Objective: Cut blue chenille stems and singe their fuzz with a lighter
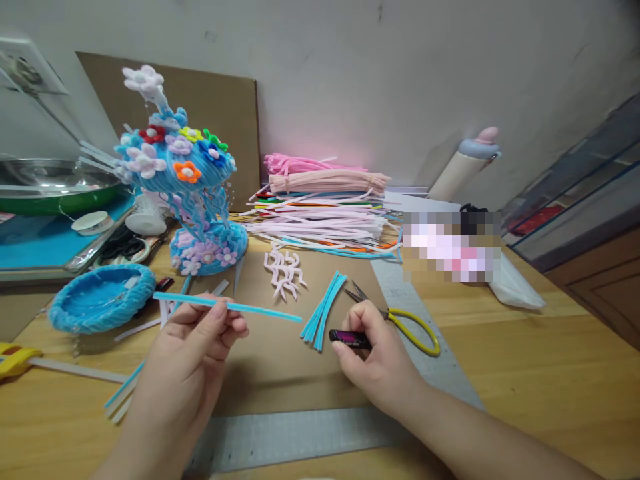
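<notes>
Fingers first: the left hand (183, 360) has thumb and fingers closed on a blue fuzzy strip (270, 313), pinched near its middle, and over on the right the right hand (383, 367) is wrapped round a small black-and-purple object (350, 339), maybe a lighter. Trouble spots, then! The strip's left end juts past the left fingers towards the fuzzy blue dish (73, 321); a swing that way could snag it. Its right end pokes out towards the cut blue pieces (325, 310), between the two sets of fingers, and a careless sweep could scatter them. If that is a lighter, flame too close could scorch the fuzz. And look, the yellow-handled cutting tool (430, 333) has pointed tips just beyond the right fingers; a reach forward could mean a prick.

Containers now! Far left of the left fingers, a green bowl (75, 201), small items inside, too unclear to name. Nearer them, the dish carries a small pale piece. Beyond the right fingers, a capped bottle (453, 175), contents hidden.
</notes>
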`<state>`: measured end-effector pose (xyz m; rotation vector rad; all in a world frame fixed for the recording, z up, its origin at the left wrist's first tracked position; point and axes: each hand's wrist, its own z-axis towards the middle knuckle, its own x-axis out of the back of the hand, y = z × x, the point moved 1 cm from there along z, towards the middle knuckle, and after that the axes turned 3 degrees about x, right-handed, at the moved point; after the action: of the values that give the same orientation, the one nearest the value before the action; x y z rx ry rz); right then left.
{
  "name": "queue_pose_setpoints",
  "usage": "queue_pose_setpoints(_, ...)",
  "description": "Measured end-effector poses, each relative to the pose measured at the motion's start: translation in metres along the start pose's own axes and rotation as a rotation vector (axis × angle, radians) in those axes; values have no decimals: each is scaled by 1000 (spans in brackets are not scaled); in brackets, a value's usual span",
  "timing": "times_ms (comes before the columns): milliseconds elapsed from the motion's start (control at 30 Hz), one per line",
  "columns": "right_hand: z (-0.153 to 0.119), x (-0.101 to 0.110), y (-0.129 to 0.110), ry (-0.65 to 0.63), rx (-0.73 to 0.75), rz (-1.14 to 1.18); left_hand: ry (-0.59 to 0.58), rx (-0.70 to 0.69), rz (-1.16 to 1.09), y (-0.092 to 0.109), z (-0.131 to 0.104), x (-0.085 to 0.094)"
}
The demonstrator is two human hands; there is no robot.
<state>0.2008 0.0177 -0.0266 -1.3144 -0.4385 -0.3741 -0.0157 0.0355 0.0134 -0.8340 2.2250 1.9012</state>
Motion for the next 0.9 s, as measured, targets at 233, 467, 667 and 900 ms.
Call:
queue_pose_setpoints(233, 1, 0, 0, 36, -10, 5, -10, 29, 6, -1, -2, -2)
queue_pose_setpoints(467, -1, 0, -1, -12, -13, 0, -21, 28, 23, -1, -3, -2)
queue_pose_setpoints(667, 2, 1, -2, -2, -30, 132, -2, 18, -4, 0, 0, 1)
queue_pose_setpoints(900, 7, -1, -1, -171, -97, 355, -14, 10, 4, 0, 0, 1)
